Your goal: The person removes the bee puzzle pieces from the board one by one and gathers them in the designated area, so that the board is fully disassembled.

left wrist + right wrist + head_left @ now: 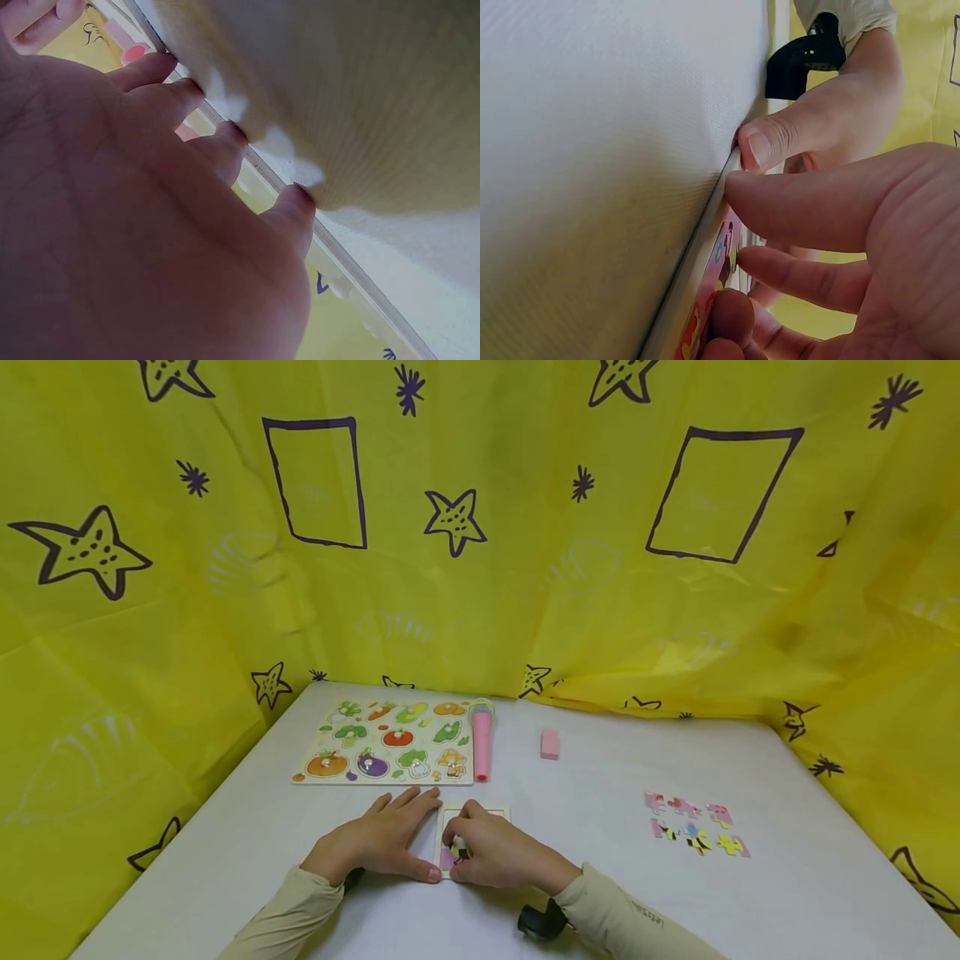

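In the head view, a small framed jigsaw puzzle (446, 857) lies flat on the table. Its pink and yellow picture also shows in the right wrist view (731, 240). At its left side rests my left hand (386, 839), palm down with fingers spread and the thumb touching the near-left corner. My right hand (491, 847) grips over the puzzle with curled fingers; its thumb meets the frame's rim (724, 191) while the other fingertips touch the picture. Those fingers hide much of the puzzle, and whether a single piece is between them is not visible.
Several loose jigsaw pieces (697, 835) lie in two rows at the right. Behind my hands are a vegetable peg board (390, 752), a pink toy microphone (482, 747) and a pink block (550, 744). A yellow patterned curtain (510, 593) surrounds the white table (600, 793).
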Tool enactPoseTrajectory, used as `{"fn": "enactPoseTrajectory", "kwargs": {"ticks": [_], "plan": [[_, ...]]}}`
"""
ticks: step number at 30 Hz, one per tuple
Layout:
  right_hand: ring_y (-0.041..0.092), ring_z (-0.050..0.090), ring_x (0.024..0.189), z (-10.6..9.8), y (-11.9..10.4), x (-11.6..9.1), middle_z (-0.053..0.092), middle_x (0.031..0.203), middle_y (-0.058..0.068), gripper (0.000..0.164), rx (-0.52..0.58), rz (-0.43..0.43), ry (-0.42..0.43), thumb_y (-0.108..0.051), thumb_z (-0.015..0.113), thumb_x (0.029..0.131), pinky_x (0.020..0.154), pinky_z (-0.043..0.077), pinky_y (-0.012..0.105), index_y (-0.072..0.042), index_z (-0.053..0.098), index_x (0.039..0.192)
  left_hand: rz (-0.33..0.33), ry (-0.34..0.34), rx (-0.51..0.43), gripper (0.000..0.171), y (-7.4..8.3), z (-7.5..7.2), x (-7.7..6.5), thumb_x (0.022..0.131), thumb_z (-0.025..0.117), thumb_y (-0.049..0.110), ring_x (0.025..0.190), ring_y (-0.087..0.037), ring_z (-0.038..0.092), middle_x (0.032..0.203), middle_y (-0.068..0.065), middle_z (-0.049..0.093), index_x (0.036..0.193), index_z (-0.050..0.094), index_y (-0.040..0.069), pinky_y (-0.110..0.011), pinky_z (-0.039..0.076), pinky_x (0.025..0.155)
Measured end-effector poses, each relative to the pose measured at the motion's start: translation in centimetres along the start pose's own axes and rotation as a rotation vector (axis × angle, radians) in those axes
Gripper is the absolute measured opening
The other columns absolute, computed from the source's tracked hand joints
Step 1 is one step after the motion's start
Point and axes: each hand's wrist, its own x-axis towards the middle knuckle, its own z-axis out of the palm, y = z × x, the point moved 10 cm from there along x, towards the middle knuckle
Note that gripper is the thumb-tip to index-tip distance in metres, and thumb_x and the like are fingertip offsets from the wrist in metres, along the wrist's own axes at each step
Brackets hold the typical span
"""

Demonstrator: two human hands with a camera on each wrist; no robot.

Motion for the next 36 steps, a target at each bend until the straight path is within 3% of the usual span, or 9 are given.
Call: {"fn": "enactPoseTrajectory", "kwargs": {"ticks": [9,36], "plan": [[0.007,0.050,0.076,0.18,0.09,0.08,0.052,0.103,-0.001,0.021,0.036,-0.004,-0.018,-0.009,0.085,0.089,0.067,0.047,0.022,-0.012,0.073,0.105,0.009,0.001,-0.005,0.103,0.13,-0.03,0.08,0.082,0.090,0.056,0.161,-0.039,0.019,0.172,-0.013,0.033,0.159,0.042,0.008,-0.068,0.011,0.126],[0.008,0.051,0.080,0.30,-0.02,0.22,0.051,0.100,-0.001,0.023,0.056,0.022,-0.021,-0.008,0.086,0.088,0.070,0.047,0.023,-0.013,0.069,0.103,0.010,0.005,-0.013,0.104,0.01,-0.06,0.05,0.082,0.090,0.056,0.161,-0.040,0.018,0.172,-0.014,0.033,0.160,0.042,0.007,-0.067,0.009,0.127]]}}
